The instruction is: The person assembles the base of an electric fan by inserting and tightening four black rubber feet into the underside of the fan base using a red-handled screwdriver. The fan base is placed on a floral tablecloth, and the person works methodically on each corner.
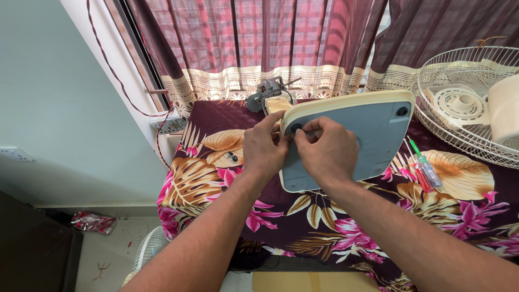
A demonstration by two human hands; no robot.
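Floral maroon tablecloth (335,227), checked curtains (259,38), both hands (297,148) pinching grey fan base (373,135).

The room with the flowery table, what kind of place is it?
Probably a room in a home: checked curtains over a window, a floral tablecloth, and a taken-apart fan's base and wire guard.

Checked maroon curtains (259,38), pale wall (54,81)

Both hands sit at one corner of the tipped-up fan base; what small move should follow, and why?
Probably pull the black round rubber foot free: left hand and right hand pinch around it at the corner of the cream-rimmed grey plastic fan base, tilted on edge. The grip itself is hidden.
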